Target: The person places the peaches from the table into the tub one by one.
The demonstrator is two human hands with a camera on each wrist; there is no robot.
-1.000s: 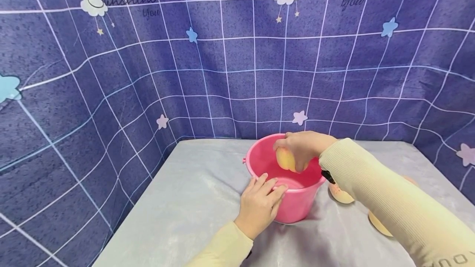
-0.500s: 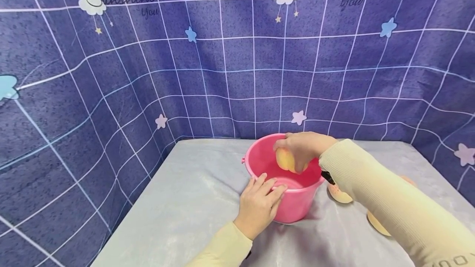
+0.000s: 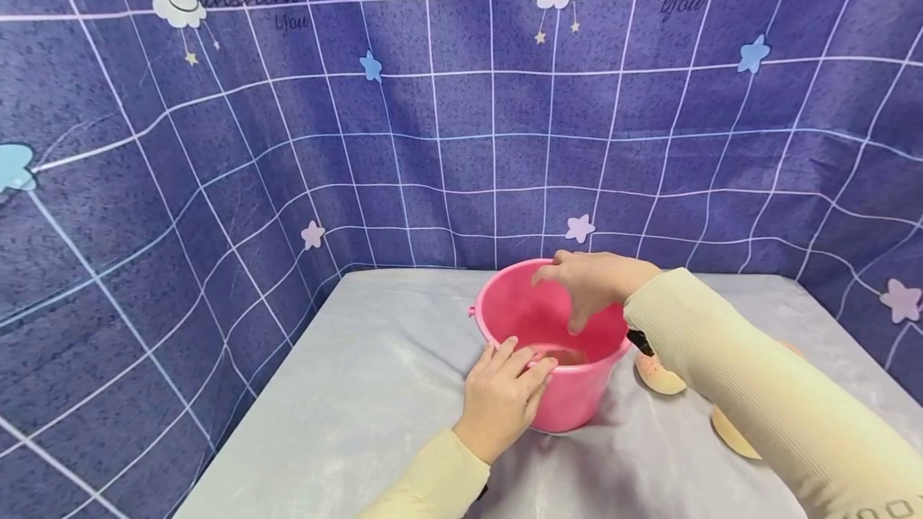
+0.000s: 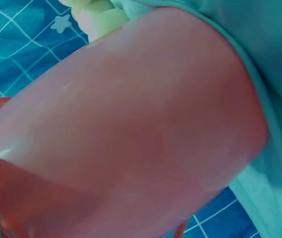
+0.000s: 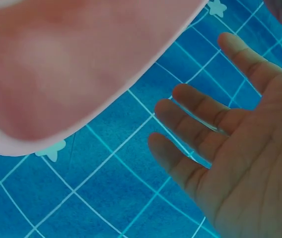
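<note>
My left hand (image 3: 501, 403) holds the near left rim of a pink bucket (image 3: 577, 399), fingers laid over the edge. The bucket's outer wall (image 4: 131, 119) fills most of the left wrist view. Over the bucket's mouth, my right hand (image 3: 594, 283) hangs with its fingers apart and nothing in them; the right wrist view shows its bare palm and spread fingers (image 5: 190, 114). Low inside the bucket, a brownish-orange patch (image 3: 568, 357) shows past the near rim, probably the yellow peach-like fruit; most of it is hidden.
Right of the bucket lies a speckled pink-yellow peach-like fruit (image 3: 659, 375). A yellow one (image 3: 734, 432) sits nearer, partly behind the right sleeve (image 3: 750, 391). Grey cloth (image 3: 375, 375) covers the table. A blue gridded curtain (image 3: 461, 118) stands behind and at left.
My right hand has let go of the yellow peach-like fruit, which has dropped down into the bucket. Its fingers have spread. The left hand has stayed on the rim.
</note>
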